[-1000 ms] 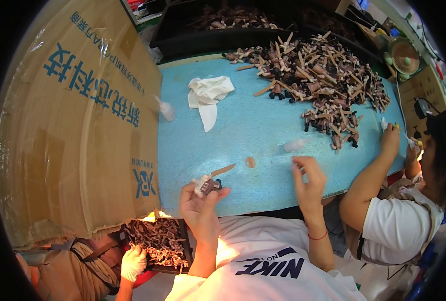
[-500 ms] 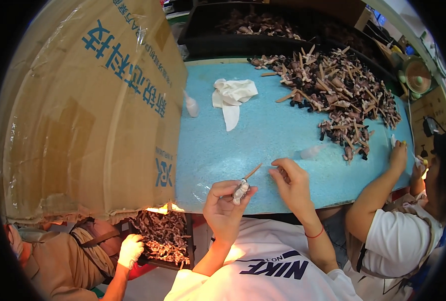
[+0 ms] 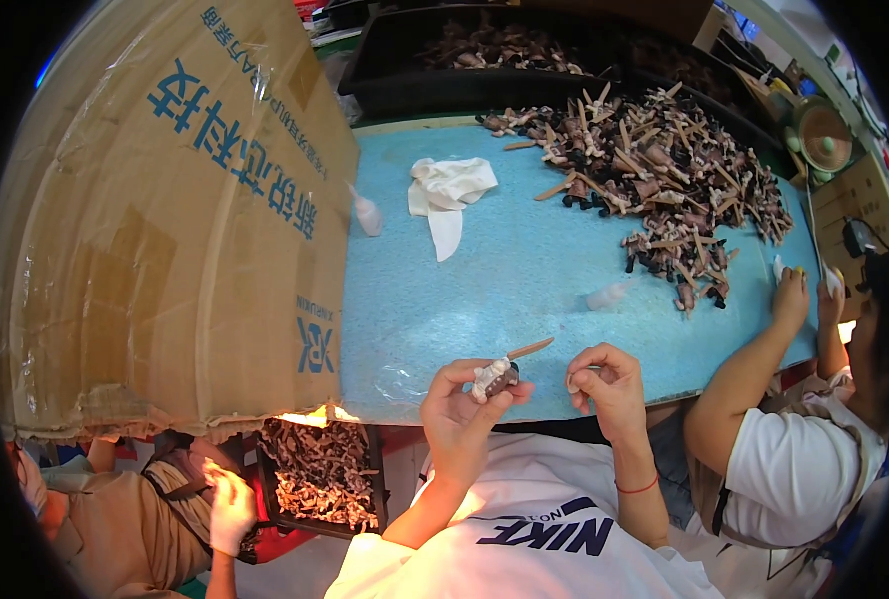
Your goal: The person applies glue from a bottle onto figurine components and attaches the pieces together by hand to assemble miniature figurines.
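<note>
Near the front edge of the blue table, my left hand [image 3: 452, 409] grips a small figurine [image 3: 493, 380] between thumb and fingers. The figurine is pale and dark brown, and a flat tan blade-like piece [image 3: 530, 348] sticks out from it toward the upper right. To its right, apart from it, my right hand [image 3: 612, 391] is raised with fingers curled and thumb drawn in; whatever they may hold is too small to make out. A translucent squeeze bottle [image 3: 610, 296] lies on the table beyond my right hand.
A heap of similar figurines [image 3: 664, 165] covers the far right. A white cloth [image 3: 450, 188] and another squeeze bottle [image 3: 367, 216] lie at left, beside a tall cardboard box [image 3: 195, 250]. Black bins [image 3: 394, 80] stand behind. Co-workers' hands [image 3: 790, 298] appear at right and a co-worker's hand [image 3: 231, 509] at left.
The figurine has turned in my left hand, its tan piece now pointing more to the right. My right hand has moved slightly right and down, its fingers more curled.
</note>
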The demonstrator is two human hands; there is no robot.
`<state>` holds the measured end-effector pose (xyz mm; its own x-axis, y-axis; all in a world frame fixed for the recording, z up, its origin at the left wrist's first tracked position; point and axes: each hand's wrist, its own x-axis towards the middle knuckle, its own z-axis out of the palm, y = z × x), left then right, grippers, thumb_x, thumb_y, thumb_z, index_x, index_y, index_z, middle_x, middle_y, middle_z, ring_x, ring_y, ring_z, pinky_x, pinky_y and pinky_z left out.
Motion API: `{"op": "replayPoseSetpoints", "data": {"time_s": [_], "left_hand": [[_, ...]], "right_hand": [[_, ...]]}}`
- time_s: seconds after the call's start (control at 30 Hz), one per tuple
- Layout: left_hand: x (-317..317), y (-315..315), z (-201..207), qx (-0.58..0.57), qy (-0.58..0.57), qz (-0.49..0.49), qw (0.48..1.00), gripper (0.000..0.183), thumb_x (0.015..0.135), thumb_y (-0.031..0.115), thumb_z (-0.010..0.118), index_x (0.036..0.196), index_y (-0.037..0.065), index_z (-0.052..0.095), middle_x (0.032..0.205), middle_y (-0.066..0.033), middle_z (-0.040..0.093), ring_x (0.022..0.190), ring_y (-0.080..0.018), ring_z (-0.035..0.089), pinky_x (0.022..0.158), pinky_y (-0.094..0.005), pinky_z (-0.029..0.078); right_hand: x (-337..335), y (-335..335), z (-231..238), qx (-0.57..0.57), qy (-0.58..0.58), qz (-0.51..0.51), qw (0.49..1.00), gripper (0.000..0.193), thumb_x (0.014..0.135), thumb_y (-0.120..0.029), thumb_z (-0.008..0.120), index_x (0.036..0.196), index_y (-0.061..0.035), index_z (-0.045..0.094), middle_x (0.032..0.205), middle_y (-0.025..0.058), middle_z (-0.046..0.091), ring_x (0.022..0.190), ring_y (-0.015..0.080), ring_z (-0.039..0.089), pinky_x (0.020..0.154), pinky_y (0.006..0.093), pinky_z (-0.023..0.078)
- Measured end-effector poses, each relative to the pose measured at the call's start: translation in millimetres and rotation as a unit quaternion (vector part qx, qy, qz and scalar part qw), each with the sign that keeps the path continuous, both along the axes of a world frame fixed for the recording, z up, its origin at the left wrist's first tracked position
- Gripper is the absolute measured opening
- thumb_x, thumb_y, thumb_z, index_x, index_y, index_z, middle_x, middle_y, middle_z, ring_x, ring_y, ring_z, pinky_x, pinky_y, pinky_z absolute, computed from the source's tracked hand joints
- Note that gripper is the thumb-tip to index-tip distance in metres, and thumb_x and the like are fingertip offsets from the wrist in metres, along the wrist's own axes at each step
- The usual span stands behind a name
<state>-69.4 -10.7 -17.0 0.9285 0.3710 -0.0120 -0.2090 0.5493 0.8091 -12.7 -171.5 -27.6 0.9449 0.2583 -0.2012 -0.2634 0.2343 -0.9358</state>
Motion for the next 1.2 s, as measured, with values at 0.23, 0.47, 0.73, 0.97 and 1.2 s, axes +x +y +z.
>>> {"op": "replayPoseSetpoints", "data": {"time_s": [0.23, 0.47, 0.73, 0.97, 1.2], "left_hand": [[0, -1, -1, -0.043, 0.024, -0.020, 0.999, 0.021, 0.077, -0.004, 0.059, 0.095, 0.001, 0.049, 0.093, -0.0143, 0.058, 0.078, -0.0285, 0.064, 0.068, -0.0395, 0.056], [0, -2, -4, -0.051, 0.022, -0.035, 0.998, 0.024, 0.077, -0.006, 0.059, 0.096, 0.002, 0.047, 0.096, -0.0152, 0.057, 0.082, -0.0285, 0.063, 0.070, -0.0395, 0.056], [2, -6, -9, 0.055, -0.011, 0.013, 0.998, 0.021, 0.077, -0.007, 0.060, 0.093, 0.001, 0.048, 0.093, -0.0131, 0.056, 0.080, -0.0270, 0.063, 0.068, -0.0373, 0.056], [4, -10, -18, 0.292, -0.113, 0.116, 0.943, 0.028, 0.071, -0.016, 0.058, 0.094, -0.001, 0.052, 0.101, -0.0151, 0.052, 0.083, -0.0228, 0.062, 0.070, -0.0299, 0.055], [3, -2, -20, 0.486, -0.149, 0.192, 0.840, 0.033, 0.068, -0.013, 0.062, 0.095, 0.004, 0.055, 0.098, -0.0132, 0.057, 0.083, -0.0211, 0.061, 0.068, -0.0264, 0.052]], "right_hand": [[-3, -10, 6, 0.056, 0.031, 0.013, 0.998, 0.013, 0.078, -0.009, 0.067, 0.078, 0.0002, 0.057, 0.067, 0.0086, 0.057, 0.045, 0.0094, 0.048, 0.034, 0.0169, 0.032], [-5, -15, 0, 0.121, 0.019, 0.048, 0.991, 0.010, 0.076, -0.003, 0.065, 0.081, 0.0039, 0.059, 0.073, 0.0111, 0.057, 0.054, 0.0110, 0.051, 0.040, 0.0189, 0.039], [-9, -13, 9, 0.091, 0.047, 0.049, 0.994, 0.013, 0.080, -0.007, 0.063, 0.087, 0.0030, 0.059, 0.079, 0.0108, 0.056, 0.063, 0.0133, 0.053, 0.044, 0.0197, 0.041], [-15, -12, 22, 0.193, 0.022, 0.051, 0.980, 0.011, 0.086, -0.005, 0.053, 0.093, 0.0031, 0.055, 0.082, 0.0087, 0.055, 0.055, 0.0082, 0.048, 0.040, 0.0190, 0.036], [-25, 5, 59, 0.115, -0.034, 0.051, 0.991, 0.018, 0.083, 0.003, 0.053, 0.100, 0.0092, 0.056, 0.090, 0.0137, 0.055, 0.062, 0.0143, 0.059, 0.044, 0.0204, 0.047]]}}
